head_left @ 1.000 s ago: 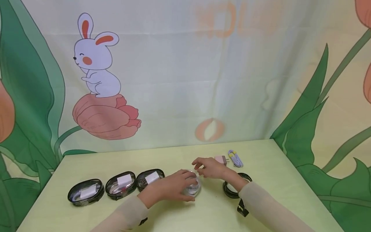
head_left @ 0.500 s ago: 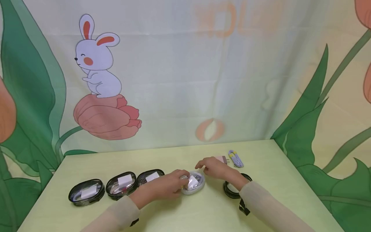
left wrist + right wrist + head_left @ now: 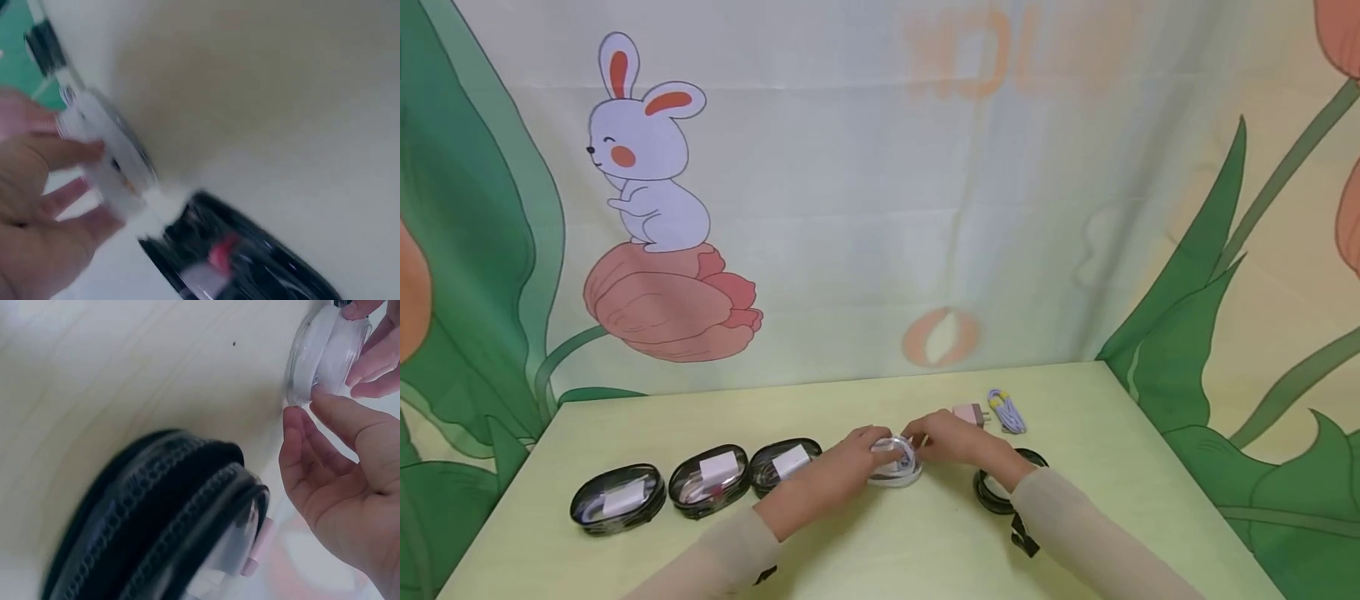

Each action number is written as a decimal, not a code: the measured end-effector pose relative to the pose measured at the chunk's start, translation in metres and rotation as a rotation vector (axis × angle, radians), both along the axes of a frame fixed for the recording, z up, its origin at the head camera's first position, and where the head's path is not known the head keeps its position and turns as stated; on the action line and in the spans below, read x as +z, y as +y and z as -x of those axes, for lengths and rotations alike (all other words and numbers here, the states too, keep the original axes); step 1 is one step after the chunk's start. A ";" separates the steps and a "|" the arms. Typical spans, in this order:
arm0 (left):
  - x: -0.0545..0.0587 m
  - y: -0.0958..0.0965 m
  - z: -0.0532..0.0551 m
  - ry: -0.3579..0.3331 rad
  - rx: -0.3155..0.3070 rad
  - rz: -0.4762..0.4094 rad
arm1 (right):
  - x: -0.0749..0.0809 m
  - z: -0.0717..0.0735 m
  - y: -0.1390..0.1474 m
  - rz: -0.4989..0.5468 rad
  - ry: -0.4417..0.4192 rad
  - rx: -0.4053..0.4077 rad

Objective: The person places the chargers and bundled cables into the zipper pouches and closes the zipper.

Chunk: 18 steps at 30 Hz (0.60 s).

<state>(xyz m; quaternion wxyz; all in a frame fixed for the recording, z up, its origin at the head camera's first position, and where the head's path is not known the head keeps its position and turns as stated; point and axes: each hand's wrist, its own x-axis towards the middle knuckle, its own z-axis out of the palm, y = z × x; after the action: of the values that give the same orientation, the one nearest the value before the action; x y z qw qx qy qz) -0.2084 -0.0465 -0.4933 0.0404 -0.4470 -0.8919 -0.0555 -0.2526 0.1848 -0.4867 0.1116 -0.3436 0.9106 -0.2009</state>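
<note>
A small clear case with white edging is between both hands near the middle of the table. My left hand grips it from the left; the left wrist view, somewhat blurred, has the thumb and fingers spread around the case. My right hand meets its right end. In the right wrist view that hand has thumb and fingertips drawn together at the case's end, pinching the edge there. Part of the case is hidden behind the left fingers.
Three black-edged clear cases stand in a row at left: a far-left case, a middle case and one beside my left hand. Another black-edged case lies under my right forearm. Behind are a pink charger plug and a lilac cable.
The white-edged case has shifted slightly left and turned, its window showing less from above. My left hand has changed its hold on it, and my right hand has moved left to its end.
</note>
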 end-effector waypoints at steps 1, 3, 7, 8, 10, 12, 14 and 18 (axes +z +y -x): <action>0.001 -0.002 0.001 -0.037 0.009 -0.006 | 0.000 0.001 -0.001 0.005 0.000 -0.010; 0.001 -0.006 0.003 -0.105 0.015 -0.016 | -0.001 0.002 -0.002 0.017 0.007 -0.030; -0.002 -0.006 0.003 -0.110 0.011 -0.026 | -0.003 0.005 0.000 0.041 0.024 -0.063; -0.002 -0.006 0.003 -0.097 0.014 -0.037 | -0.003 0.006 0.001 0.047 0.020 -0.068; -0.001 -0.006 0.004 -0.065 0.012 -0.055 | -0.004 0.006 0.001 0.053 0.014 -0.068; 0.001 -0.008 0.006 -0.064 0.004 -0.072 | -0.003 0.004 -0.001 0.052 0.020 -0.064; 0.003 -0.010 0.009 -0.085 -0.005 -0.083 | -0.003 0.002 -0.003 0.042 0.027 -0.056; 0.003 -0.012 0.014 -0.126 -0.018 -0.096 | -0.002 -0.001 -0.005 0.006 0.079 -0.042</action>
<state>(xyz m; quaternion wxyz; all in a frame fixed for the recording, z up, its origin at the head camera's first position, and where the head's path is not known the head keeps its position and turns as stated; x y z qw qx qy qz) -0.2224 -0.0590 -0.4900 0.0050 -0.4482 -0.8849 -0.1267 -0.2515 0.1797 -0.4885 0.0704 -0.3325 0.9206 -0.1922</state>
